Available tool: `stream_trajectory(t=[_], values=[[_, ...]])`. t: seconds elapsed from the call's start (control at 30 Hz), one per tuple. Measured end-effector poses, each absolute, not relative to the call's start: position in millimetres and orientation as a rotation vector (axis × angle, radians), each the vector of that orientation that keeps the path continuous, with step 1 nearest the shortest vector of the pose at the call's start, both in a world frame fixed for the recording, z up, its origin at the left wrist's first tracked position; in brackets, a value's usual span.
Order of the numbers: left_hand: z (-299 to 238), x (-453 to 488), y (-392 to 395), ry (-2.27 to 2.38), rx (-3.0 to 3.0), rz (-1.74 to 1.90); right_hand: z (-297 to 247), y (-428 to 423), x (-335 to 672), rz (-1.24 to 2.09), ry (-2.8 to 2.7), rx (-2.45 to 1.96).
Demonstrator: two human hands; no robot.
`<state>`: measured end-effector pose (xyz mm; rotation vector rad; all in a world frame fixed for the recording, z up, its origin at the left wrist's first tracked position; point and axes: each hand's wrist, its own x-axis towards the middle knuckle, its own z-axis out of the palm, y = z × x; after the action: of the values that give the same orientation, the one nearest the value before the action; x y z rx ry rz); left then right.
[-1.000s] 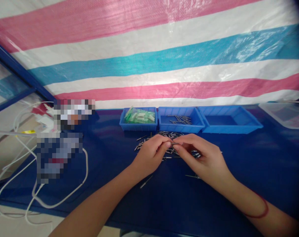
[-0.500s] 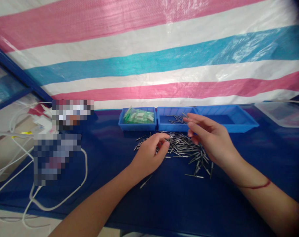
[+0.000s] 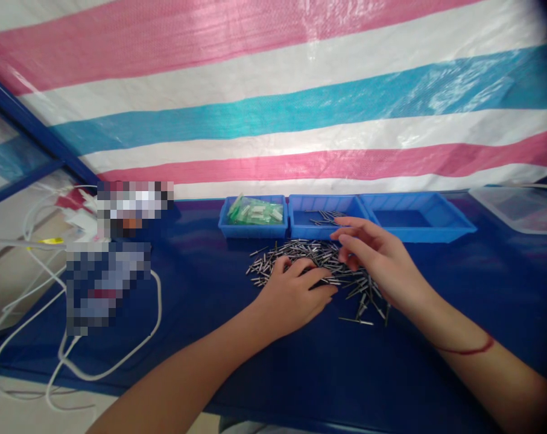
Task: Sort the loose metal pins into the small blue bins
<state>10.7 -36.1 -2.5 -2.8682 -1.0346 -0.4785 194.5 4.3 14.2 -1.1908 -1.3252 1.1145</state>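
A pile of small metal pins (image 3: 300,256) lies on the dark blue table (image 3: 300,367). My left hand (image 3: 295,292) rests on the near left part of the pile, fingers spread over the pins and pointing right. My right hand (image 3: 377,259) hovers over the right side of the pile, fingers stretched out to the left, with nothing visible in them. Its fingertips are just in front of the middle blue bin (image 3: 300,232), which holds several pins. A red string circles my right forearm.
Three blue bins stand in a row at the back: the left bin (image 3: 225,228) holds a clear bag of green and white parts, the right bin (image 3: 454,226) shows only its floor. A clear plastic tub (image 3: 521,211) sits far right. White cables (image 3: 110,367) loop at the left.
The hands, joined on a pin a second ago, parted. My right hand reached to the middle bin, then drew back over the pile. My left hand dropped onto the pins.
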Motion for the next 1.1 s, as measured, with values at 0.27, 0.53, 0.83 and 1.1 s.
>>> stream_trajectory(t=[0.27, 0.53, 0.83, 1.1], values=[[-1.8, 9.1, -33.5, -1.002, -2.789, -0.399, 19.7, -2.6, 188.0, 1.147, -1.330, -1.206], [3.0, 10.6, -32.4, -1.038, -2.823, -0.362, 20.4, -3.2, 187.7, 1.158, -1.340, -1.210], [-2.9, 8.2, -29.7, -1.075, -2.768, -0.385, 20.1, -3.8, 186.3, 1.164, -1.392, -1.217], [0.3, 11.2, -33.3, -1.088, -2.798, -0.424, 20.0, -4.3, 185.1, 1.161, -1.428, -1.209]])
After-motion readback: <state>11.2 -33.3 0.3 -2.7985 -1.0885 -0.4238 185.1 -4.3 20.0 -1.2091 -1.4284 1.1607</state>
